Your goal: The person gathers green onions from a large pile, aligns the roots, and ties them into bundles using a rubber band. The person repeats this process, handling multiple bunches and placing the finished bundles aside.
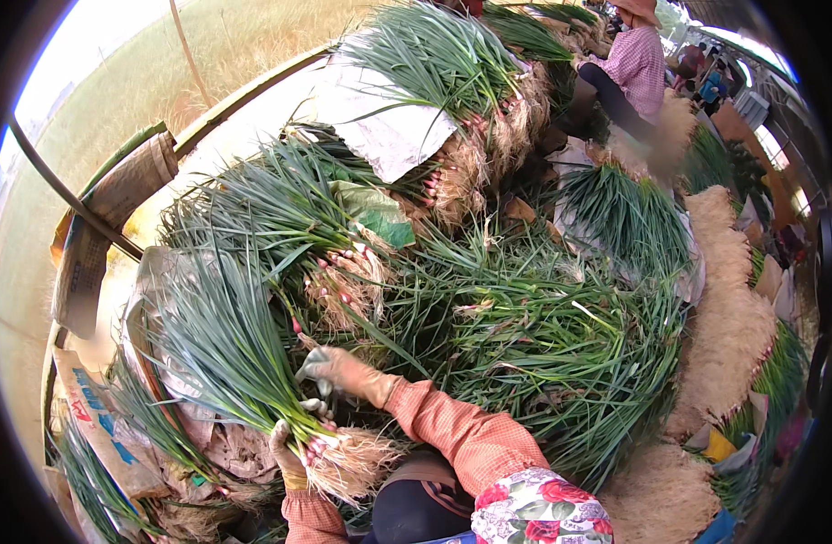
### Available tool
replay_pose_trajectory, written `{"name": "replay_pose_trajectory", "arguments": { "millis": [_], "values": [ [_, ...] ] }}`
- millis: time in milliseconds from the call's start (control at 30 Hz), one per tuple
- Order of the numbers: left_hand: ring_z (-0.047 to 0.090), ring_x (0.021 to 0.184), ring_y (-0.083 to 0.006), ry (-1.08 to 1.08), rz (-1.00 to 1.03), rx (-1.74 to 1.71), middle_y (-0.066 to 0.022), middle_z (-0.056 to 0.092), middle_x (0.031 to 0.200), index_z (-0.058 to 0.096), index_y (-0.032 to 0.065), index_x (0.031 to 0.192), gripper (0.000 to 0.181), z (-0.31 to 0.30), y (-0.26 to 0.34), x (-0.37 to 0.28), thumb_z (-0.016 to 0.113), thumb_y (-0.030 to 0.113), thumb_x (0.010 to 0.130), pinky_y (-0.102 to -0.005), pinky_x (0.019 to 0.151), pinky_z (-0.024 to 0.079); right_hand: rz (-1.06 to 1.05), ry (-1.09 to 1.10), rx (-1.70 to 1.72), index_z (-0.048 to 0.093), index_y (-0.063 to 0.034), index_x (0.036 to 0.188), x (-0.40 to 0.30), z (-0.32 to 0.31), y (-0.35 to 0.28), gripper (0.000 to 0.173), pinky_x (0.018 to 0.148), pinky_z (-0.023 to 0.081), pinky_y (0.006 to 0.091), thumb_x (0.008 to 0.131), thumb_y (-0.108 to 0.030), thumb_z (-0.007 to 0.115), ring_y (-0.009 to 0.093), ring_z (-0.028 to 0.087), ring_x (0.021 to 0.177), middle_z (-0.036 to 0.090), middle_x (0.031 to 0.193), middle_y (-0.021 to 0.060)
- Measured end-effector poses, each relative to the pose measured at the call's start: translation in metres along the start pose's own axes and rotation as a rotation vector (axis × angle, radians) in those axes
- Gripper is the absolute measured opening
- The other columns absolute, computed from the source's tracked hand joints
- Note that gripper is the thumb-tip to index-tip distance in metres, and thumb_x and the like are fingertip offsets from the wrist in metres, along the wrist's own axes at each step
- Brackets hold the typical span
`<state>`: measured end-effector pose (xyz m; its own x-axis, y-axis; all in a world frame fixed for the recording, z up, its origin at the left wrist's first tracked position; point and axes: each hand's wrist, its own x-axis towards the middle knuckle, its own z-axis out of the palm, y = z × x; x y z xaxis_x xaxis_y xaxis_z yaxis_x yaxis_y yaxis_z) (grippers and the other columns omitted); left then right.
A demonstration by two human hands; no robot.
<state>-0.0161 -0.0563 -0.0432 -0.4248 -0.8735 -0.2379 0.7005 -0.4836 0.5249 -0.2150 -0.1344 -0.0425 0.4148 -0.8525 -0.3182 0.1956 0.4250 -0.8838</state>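
In the head view, my left hand (290,449), in a glove, is closed around the lower stalks of a bunch of green onions (252,367) at the lower left. The bunch's green leaves fan out to the upper left, and its pinkish bulbs and pale roots point to the lower right. My gloved right hand (337,370) is just above and to the right of the bunch, its fingers bent; whether it holds a stalk I cannot tell. A pile of loose green leaves (545,353) spreads to the right of my right arm.
More rooted bunches (348,279) lie beyond my hands, some on white sacking (395,136). A printed sack (110,435) is at the lower left. Long rows of bunches with matted roots (722,319) line the right side. A person in a checked shirt (637,64) sits at the upper right.
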Motion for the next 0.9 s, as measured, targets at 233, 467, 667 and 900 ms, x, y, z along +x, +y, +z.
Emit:
{"name": "replay_pose_trajectory", "arguments": {
  "millis": [233,467,667,900],
  "values": [
    [0.054,0.119,-0.0403,-0.047,0.110,-0.078,-0.0261,0.054,0.129,0.049,-0.0076,0.128,0.058,0.022,-0.005,0.002,0.055,0.036,0.091,-0.0544,0.106,0.039,-0.318,0.419,0.041,0.060,-0.0011,0.110,-0.015,-0.027,-0.032,0.021,0.059,0.047,0.0212,0.095,-0.015,0.060,0.005,0.058,0.070,0.070,0.096,0.0044],
    [0.066,0.092,-0.0409,0.107,0.026,-0.084,-0.0289,0.060,0.116,0.045,-0.0107,0.129,0.064,0.005,-0.007,-0.007,0.061,0.035,0.087,-0.0521,0.081,0.057,0.034,0.073,-0.464,0.053,0.0051,0.116,0.015,0.012,0.005,0.052,0.081,0.049,0.0394,0.080,-0.029,0.070,0.033,0.064,0.100,0.066,0.102,0.0248],
    [0.068,0.064,-0.0290,0.074,-0.148,0.054,-0.0284,0.066,0.091,0.051,-0.0086,0.120,0.061,0.007,0.014,-0.021,0.056,0.042,0.087,-0.0334,0.058,0.060,-0.013,-0.150,0.218,0.056,-0.0009,0.127,-0.012,-0.042,0.008,0.051,0.053,0.042,0.0174,0.087,-0.033,0.060,0.004,0.049,0.056,0.066,0.085,0.0012],
    [0.065,0.091,-0.0380,0.018,-0.138,-0.209,-0.0298,0.057,0.121,0.048,-0.0112,0.128,0.073,0.048,-0.008,-0.008,0.060,0.041,0.079,-0.0534,0.077,0.057,0.188,0.018,0.105,0.046,0.0003,0.130,-0.015,-0.021,-0.005,0.046,0.070,0.052,0.0303,0.091,-0.013,0.065,0.017,0.059,0.080,0.061,0.098,0.0070]
  ]
}}
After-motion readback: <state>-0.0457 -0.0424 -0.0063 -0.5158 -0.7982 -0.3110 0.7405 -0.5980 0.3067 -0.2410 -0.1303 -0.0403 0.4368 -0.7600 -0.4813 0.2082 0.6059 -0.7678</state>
